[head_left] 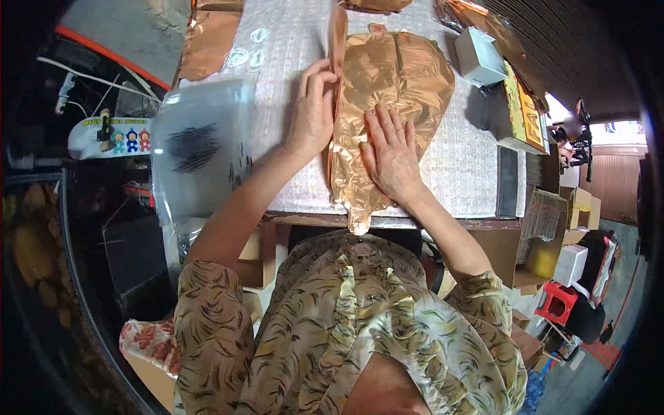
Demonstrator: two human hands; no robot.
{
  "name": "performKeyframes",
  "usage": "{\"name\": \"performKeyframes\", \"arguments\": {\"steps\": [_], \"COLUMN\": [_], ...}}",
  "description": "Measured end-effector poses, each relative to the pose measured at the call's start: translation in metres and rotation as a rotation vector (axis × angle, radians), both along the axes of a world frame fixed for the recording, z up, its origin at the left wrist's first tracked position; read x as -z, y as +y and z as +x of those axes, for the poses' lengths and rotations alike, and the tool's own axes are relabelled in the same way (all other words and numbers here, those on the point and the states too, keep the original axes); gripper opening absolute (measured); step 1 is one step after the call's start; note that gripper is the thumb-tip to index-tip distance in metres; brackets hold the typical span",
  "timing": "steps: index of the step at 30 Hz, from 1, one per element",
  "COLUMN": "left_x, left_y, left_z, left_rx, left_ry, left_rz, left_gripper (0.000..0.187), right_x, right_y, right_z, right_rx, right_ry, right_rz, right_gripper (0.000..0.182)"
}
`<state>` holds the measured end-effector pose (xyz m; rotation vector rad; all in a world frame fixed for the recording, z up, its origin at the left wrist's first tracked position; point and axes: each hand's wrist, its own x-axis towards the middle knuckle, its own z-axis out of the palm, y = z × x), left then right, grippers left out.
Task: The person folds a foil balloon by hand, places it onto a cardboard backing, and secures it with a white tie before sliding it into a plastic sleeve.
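A flat, deflated copper-gold foil balloon [408, 76] lies on the white textured table cover [456, 166], its narrow neck hanging over the near edge. My right hand [391, 153] presses flat on the foil's middle, fingers spread. My left hand [312, 111] grips the foil's left edge, which is folded upward into a raised flap [337, 41], with fingers pinched against it.
A stack of clear plastic bags [200, 149] lies at the table's left. More copper foil [211, 41] lies at the far left and far right. A small white box [480, 57] and a yellow printed box [522, 114] stand on the right. Cartons and a red stool [557, 301] sit on the floor to the right.
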<state>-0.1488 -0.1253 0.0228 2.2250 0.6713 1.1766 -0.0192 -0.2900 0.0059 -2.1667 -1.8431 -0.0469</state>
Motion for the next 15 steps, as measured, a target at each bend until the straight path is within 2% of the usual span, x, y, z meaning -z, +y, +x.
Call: {"name": "performKeyframes", "arguments": {"steps": [1, 3, 5, 7, 8, 11, 12, 13, 15], "left_x": [0.002, 0.001, -0.001, 0.002, 0.004, 0.011, 0.004, 0.005, 0.004], "left_y": [0.000, 0.000, -0.003, 0.001, 0.003, 0.028, 0.037, 0.044, 0.057], "left_z": [0.001, 0.001, -0.001, -0.005, -0.007, -0.005, -0.006, -0.005, -0.002], "left_rx": [0.006, 0.155, 0.253, 0.323, 0.336, 0.299, 0.222, 0.223, 0.195], "left_ry": [-0.002, 0.108, 0.089, 0.225, 0.200, 0.184, 0.250, 0.251, 0.424], "left_rz": [0.006, -0.007, -0.100, 0.058, -0.033, -0.095, 0.087, 0.087, 0.083], "left_gripper": [0.028, 0.032, 0.033, 0.032, 0.025, 0.031, 0.030, 0.030, 0.032], "right_x": [-0.001, -0.001, -0.001, 0.000, -0.001, 0.000, 0.000, 0.000, -0.001], "right_y": [0.000, 0.000, 0.000, -0.001, -0.001, -0.001, -0.001, -0.001, -0.001], "right_z": [0.000, 0.000, 0.000, 0.000, 0.000, 0.000, -0.001, -0.001, -0.001], "right_rx": [0.006, 0.002, 0.008, 0.011, 0.008, 0.006, 0.007, 0.006, 0.005], "right_ry": [-0.002, 0.001, -0.003, 0.014, 0.019, 0.019, 0.019, 0.024, 0.026], "right_rz": [0.006, 0.001, 0.000, -0.019, -0.007, 0.016, 0.016, 0.015, 0.018], "right_gripper": [0.062, 0.062, 0.062, 0.062, 0.061, 0.060, 0.060, 0.060, 0.059]}}
